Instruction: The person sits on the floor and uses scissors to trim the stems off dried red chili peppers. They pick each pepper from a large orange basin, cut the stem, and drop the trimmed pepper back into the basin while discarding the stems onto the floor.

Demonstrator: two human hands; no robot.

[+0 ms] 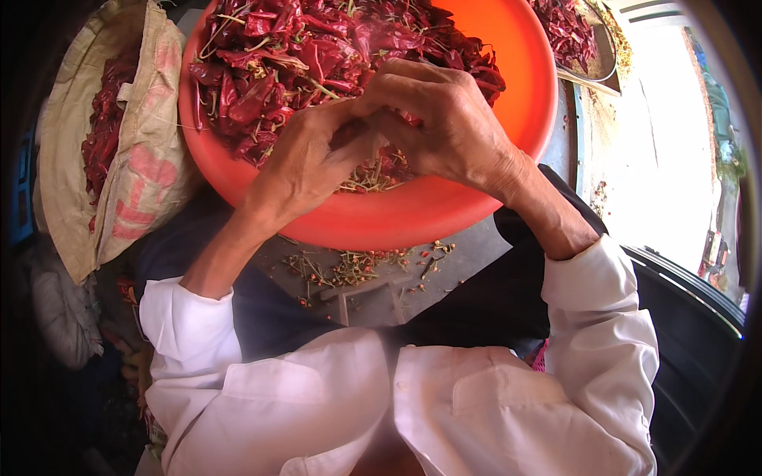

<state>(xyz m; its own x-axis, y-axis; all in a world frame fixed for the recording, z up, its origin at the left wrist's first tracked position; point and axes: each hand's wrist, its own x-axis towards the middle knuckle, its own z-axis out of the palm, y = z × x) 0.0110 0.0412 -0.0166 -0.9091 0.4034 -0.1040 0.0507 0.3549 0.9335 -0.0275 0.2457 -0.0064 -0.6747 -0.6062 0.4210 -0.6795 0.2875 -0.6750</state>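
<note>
A wide orange-red plastic basin (381, 220) lies before me, heaped with dried red chilli peppers (250, 101). Over its near half my left hand (321, 149) and my right hand (434, 119) meet, fingers curled toward each other. Something dark red shows between the fingers, probably a dried chilli; which hand grips it is hard to tell, as the fingertips are partly hidden. Beneath the hands, loose chilli stems (372, 178) gather at the basin's near inner side.
An open woven sack (149, 172) holding more dried chillies stands at the left. Plucked stems and bits (351, 268) litter the grey floor between my legs. At the upper right is a container (607, 53) with chillies, beside a bright opening.
</note>
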